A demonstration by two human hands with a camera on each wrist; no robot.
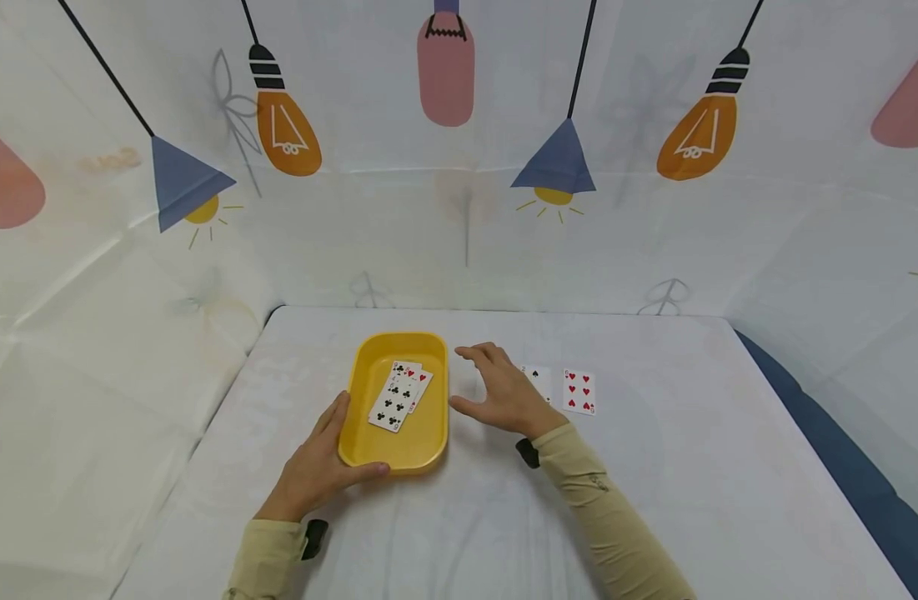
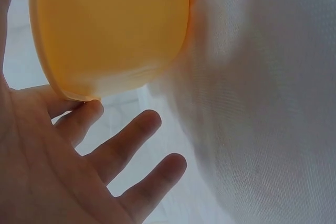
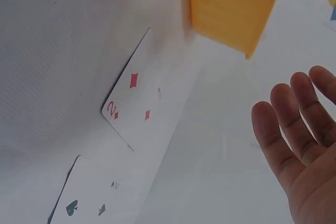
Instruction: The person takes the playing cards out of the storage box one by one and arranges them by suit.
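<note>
A yellow tray point(image 1: 428, 442) lies on the white-covered table, with overlapping playing cards point(image 1: 389, 406) inside it, clubs on top and a heart beneath. My left hand point(image 1: 319, 458) grips the tray's near-left corner, thumb along the near rim and fingers at the left side. In the left wrist view two fingertips touch the tray point(image 2: 110, 30), while two other fingers stand off it. Beside the tray's right rim hovers my right hand point(image 1: 507, 392), fingers spread and holding nothing. Below it, the right wrist view shows a two of diamonds point(image 3: 137, 95) and a spade card point(image 3: 86, 195).
A six of hearts point(image 1: 579, 392) lies face up right of the partly covered spade card point(image 1: 537, 382). The white tablecloth point(image 1: 691, 467) extends to the right. Behind stands a white cloth backdrop point(image 1: 383, 225) printed with lamps and bulbs.
</note>
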